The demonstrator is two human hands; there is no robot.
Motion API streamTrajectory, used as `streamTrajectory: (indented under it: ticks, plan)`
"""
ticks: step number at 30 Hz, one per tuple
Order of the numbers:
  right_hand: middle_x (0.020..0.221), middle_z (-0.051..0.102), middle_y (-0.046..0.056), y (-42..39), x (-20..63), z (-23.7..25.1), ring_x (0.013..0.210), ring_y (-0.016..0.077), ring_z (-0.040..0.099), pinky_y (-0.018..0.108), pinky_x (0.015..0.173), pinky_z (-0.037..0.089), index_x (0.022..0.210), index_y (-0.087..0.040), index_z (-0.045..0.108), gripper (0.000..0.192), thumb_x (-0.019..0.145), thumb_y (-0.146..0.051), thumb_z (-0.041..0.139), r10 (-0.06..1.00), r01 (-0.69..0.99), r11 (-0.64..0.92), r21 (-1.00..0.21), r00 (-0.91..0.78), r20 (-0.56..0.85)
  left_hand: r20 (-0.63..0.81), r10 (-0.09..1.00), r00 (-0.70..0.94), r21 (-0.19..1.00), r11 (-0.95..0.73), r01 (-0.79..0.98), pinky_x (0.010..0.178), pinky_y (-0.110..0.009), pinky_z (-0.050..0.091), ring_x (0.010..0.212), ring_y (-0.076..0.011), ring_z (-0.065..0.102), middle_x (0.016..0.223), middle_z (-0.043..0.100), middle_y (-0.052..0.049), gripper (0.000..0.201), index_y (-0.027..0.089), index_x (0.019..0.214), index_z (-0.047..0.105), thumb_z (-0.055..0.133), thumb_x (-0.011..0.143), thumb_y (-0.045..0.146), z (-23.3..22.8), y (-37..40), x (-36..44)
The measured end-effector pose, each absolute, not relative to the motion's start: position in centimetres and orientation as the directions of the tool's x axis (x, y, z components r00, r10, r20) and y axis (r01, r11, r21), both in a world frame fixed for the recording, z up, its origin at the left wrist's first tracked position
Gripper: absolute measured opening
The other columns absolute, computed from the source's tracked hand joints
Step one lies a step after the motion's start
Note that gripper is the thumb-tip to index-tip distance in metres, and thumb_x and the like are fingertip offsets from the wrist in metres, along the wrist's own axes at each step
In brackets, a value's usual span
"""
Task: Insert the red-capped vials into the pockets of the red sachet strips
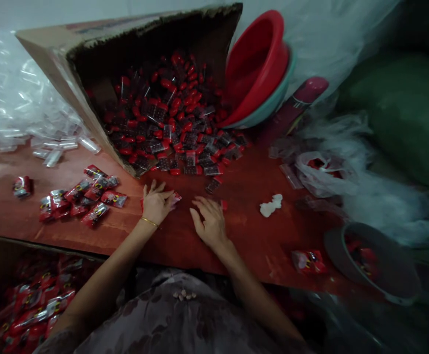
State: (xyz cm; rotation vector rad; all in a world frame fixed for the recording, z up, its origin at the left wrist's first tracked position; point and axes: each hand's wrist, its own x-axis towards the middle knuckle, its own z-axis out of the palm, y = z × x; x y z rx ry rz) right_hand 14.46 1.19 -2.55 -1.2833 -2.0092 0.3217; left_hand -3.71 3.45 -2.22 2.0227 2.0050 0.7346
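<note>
My left hand [156, 202], with a thin gold bangle at the wrist, rests on the red table with its fingers spread. Under and beside it shows part of a red-and-white packet [176, 199], mostly covered by the hand. To the right, my right hand [210, 221] is palm down with its fingers loosely bent and the thumb apart. A small red piece [224, 205] peeks out by its far side; what it belongs to is hidden. Just beyond both hands lie many clear tubes with red caps and dark contents [190, 158], spilling from a cardboard box [85, 98] tipped on its side.
Red wrapped packets [77, 196] lie at left, near clear empty tubes [54, 156]. More packets [41, 300] fill a container below the table edge. Red [262, 59] and teal basins lean at the box. At right are crumpled white scrap [271, 205], plastic bags [387, 201] and a grey bowl [395, 275].
</note>
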Motion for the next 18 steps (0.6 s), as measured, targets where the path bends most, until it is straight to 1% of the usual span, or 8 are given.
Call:
streamTrajectory:
  ticks: [2, 5, 7, 9, 11, 13, 16, 18]
  plan:
    - [0.100, 0.068, 0.009, 1.2, 13.7, -2.4, 0.091, 0.0208, 0.061, 0.036, 0.084, 0.045, 0.101, -0.018, 0.062, 0.027, 0.086, -0.034, 0.046, 0.924, 0.584, 0.375, -0.720, -0.170, 0.343, 0.246, 0.967, -0.066, 0.511, -0.071, 0.857, 0.103, -0.055, 0.021, 0.127, -0.0335, 0.037, 0.123, 0.059, -0.009, 0.027, 0.026, 0.097, 0.071, 0.052, 0.080, 0.037, -1.3, 3.3, -3.0]
    - [0.084, 0.067, 0.004, 1.6, 12.4, -2.5, 0.073, 0.0153, 0.060, 0.027, 0.068, 0.047, 0.093, -0.017, 0.062, 0.029, 0.085, -0.040, 0.047, 0.979, 0.303, 0.195, -0.933, -0.124, 0.165, 0.313, 0.949, -0.022, 0.542, -0.159, 0.825, 0.105, -0.054, 0.019, 0.129, -0.0314, 0.035, 0.128, 0.055, -0.008, 0.027, 0.027, 0.100, 0.069, 0.051, 0.081, 0.032, 0.0, 2.5, -1.6]
    - [0.074, 0.063, 0.000, 1.9, 11.8, -2.6, 0.067, 0.0125, 0.056, 0.023, 0.063, 0.045, 0.082, -0.017, 0.062, 0.029, 0.085, -0.041, 0.046, 0.989, 0.123, 0.127, -0.984, -0.092, 0.116, 0.342, 0.940, -0.010, 0.588, -0.206, 0.782, 0.107, -0.052, 0.017, 0.130, -0.0295, 0.034, 0.130, 0.054, -0.007, 0.027, 0.027, 0.102, 0.068, 0.052, 0.081, 0.027, 0.4, 2.1, -0.8]
    - [0.064, 0.056, -0.002, 2.0, 11.4, -2.7, 0.060, 0.0104, 0.050, 0.021, 0.058, 0.041, 0.072, -0.016, 0.060, 0.030, 0.085, -0.040, 0.046, 0.994, 0.053, 0.107, -0.993, -0.024, 0.106, 0.338, 0.937, -0.093, 0.706, -0.187, 0.684, 0.106, -0.048, 0.021, 0.128, -0.0280, 0.037, 0.131, 0.053, -0.008, 0.031, 0.025, 0.108, 0.065, 0.055, 0.079, 0.029, 0.6, 1.7, -0.2]
    - [0.056, 0.048, -0.004, 2.0, 11.6, -2.8, 0.054, 0.0090, 0.043, 0.020, 0.053, 0.035, 0.065, -0.016, 0.056, 0.032, 0.084, -0.040, 0.046, 0.994, 0.082, 0.098, -0.992, 0.042, 0.101, 0.234, 0.948, -0.215, 0.872, -0.107, 0.478, 0.100, -0.041, 0.034, 0.119, -0.0268, 0.048, 0.123, 0.058, -0.010, 0.038, 0.021, 0.111, 0.062, 0.061, 0.074, 0.033, 0.7, 1.5, 0.1]
    - [0.052, 0.042, -0.005, 2.0, 11.9, -2.9, 0.050, 0.0083, 0.037, 0.020, 0.050, 0.031, 0.058, -0.017, 0.051, 0.036, 0.084, -0.042, 0.046, 0.989, 0.134, 0.078, -0.988, 0.112, 0.094, 0.034, 0.973, -0.230, 0.982, 0.010, 0.187, 0.087, -0.034, 0.045, 0.099, -0.0233, 0.059, 0.106, 0.067, -0.009, 0.039, 0.017, 0.102, 0.066, 0.067, 0.069, 0.036, 0.5, 1.4, 0.4]
    - [0.048, 0.036, -0.006, 1.8, 12.2, -3.0, 0.048, 0.0078, 0.033, 0.021, 0.048, 0.028, 0.051, -0.018, 0.043, 0.042, 0.084, -0.046, 0.044, 0.980, 0.186, 0.056, -0.981, 0.179, 0.090, -0.191, 0.971, -0.145, 0.974, 0.169, -0.150, 0.073, -0.028, 0.048, 0.075, -0.0158, 0.062, 0.085, 0.070, -0.005, 0.034, 0.015, 0.087, 0.070, 0.071, 0.063, 0.038, -0.2, 1.0, 1.0]
    - [0.048, 0.038, -0.005, 1.8, 12.1, -3.1, 0.048, 0.0080, 0.035, 0.021, 0.048, 0.028, 0.052, -0.018, 0.043, 0.043, 0.084, -0.047, 0.043, 0.985, 0.197, 0.055, -0.979, 0.149, 0.085, -0.208, 0.963, -0.171, 0.963, 0.170, -0.210, 0.069, -0.026, 0.047, 0.067, -0.0130, 0.060, 0.077, 0.070, -0.003, 0.032, 0.014, 0.083, 0.070, 0.071, 0.062, 0.039, -0.8, 0.8, 1.4]
